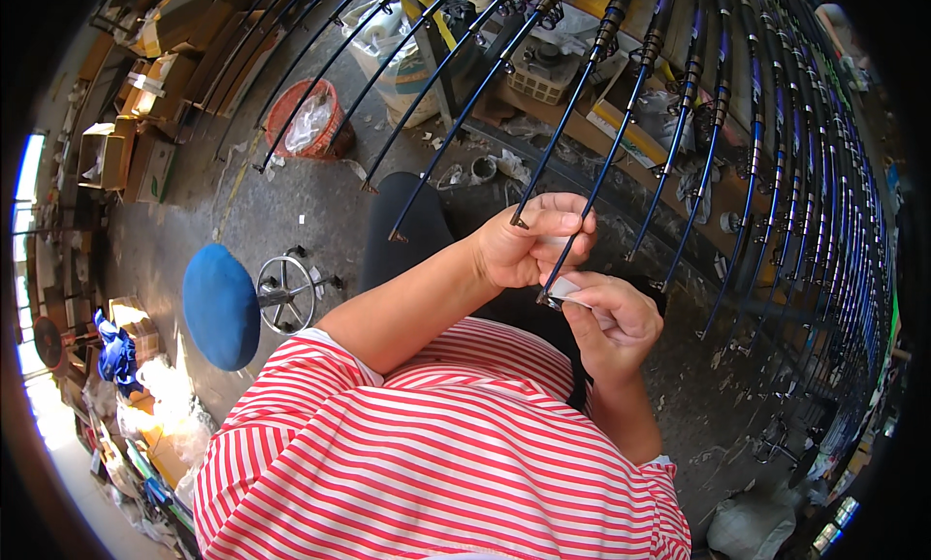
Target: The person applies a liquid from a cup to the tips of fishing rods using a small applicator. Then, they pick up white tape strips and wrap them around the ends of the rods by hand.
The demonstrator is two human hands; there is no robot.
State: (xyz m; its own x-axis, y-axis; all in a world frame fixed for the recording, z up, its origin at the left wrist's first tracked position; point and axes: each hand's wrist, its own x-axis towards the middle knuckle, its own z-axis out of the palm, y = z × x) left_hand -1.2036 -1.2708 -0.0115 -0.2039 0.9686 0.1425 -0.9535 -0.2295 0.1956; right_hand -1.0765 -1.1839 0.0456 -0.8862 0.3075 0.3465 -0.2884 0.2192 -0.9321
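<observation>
A row of dark blue fishing rods hangs down in front of me. My left hand (543, 238) is closed around the lower part of one fishing rod (605, 177), thumb and fingers pinching it. Another rod's tip (522, 216) crosses in front of that hand near the wrist side. Lower and to the right, my right hand (616, 325) pinches a small white piece of paper or cloth (563, 288) against the end of the same rod. Its fingers are curled, and part of the white piece is hidden in them.
More rods (752, 162) crowd the right side. At the left stand a round blue stool (221, 306) and a red basket (335, 138) with plastic inside. Cardboard boxes (155, 90) are stacked at the far left. A dark seat (402, 216) is close to my left forearm.
</observation>
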